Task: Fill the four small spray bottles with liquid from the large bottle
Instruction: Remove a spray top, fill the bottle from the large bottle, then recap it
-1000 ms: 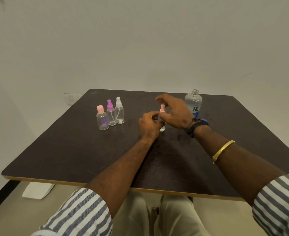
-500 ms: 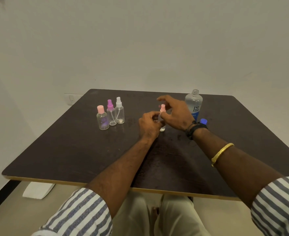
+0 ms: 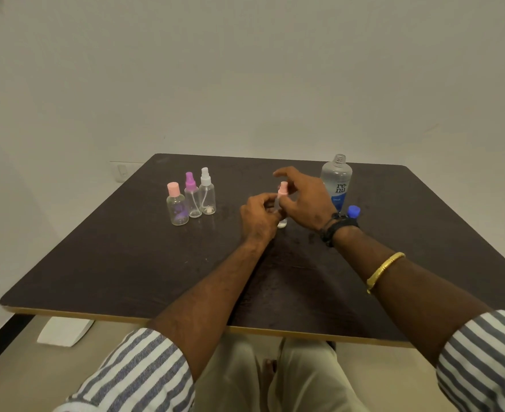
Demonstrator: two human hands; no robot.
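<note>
A small clear spray bottle with a pink top (image 3: 282, 192) stands on the dark table (image 3: 126, 263) near its middle. My left hand (image 3: 258, 219) grips the bottle's body. My right hand (image 3: 304, 197) pinches the pink spray top from the right, its index finger raised. The large clear bottle (image 3: 337, 181) with a blue label stands uncapped behind my right hand. Its blue cap (image 3: 353, 211) lies beside my right wrist. Three more small bottles stand to the left: one with a pink cap (image 3: 176, 204), one with a purple spray top (image 3: 192, 195), one with a white spray top (image 3: 207, 192).
A white wall rises right behind the table's far edge. A white block (image 3: 64, 331) lies on the floor under the table's front left corner. My knees sit below the near edge.
My right hand has turned slightly on the pink spray top, and its wrist has shifted left, uncovering the blue cap. My left hand keeps its grip on the bottle.
</note>
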